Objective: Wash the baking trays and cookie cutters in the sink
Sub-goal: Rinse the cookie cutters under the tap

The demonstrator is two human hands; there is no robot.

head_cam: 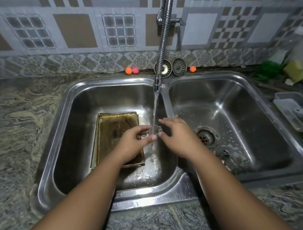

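Note:
A small flower-shaped metal cookie cutter [156,129] sits under the running water of the tap [157,85]. My left hand [134,143] pinches it between thumb and fingers. My right hand [177,136] is at its right side with fingers spread, touching it. Beneath my left hand, stained rectangular baking trays [112,128] lie stacked in the left basin of the steel sink [61,124]. More cookie cutters [225,154] lie in the right basin near the drain [206,138].
Two sink strainers [179,67] lean against the tiled wall with three small orange and pink balls [128,70]. A clear plastic container [297,112], a green scrubber [267,69] and a yellow sponge [295,70] sit on the right counter. Granite counter surrounds the sink.

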